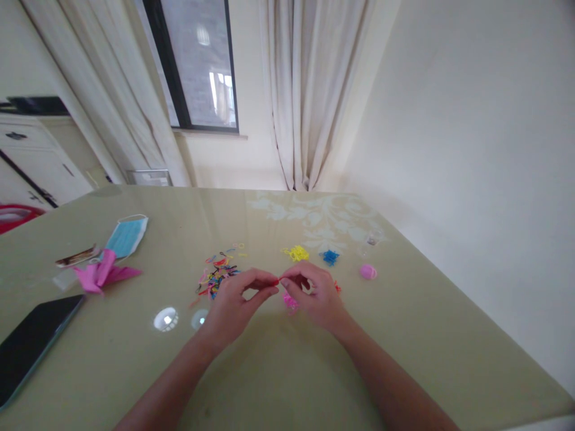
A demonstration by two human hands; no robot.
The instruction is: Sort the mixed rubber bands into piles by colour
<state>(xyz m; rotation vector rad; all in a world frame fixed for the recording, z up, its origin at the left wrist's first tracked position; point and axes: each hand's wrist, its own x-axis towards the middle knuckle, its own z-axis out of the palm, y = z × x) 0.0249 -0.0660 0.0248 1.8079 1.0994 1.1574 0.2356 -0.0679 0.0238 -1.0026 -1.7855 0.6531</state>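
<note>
Here, in the head view, your left hand and right hand pinch a small red band between closed fingers. Overstretching could flick it into the mixed bands left of them, or the pink bands just beneath.

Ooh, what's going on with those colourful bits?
Above the table, a person's left hand and right hand both pinch what looks like a small red band. A multicoloured pile lies by the left hand. Near the right hand are a yellow pile, a blue pile, a pink pile and a partly hidden red pile.
</note>
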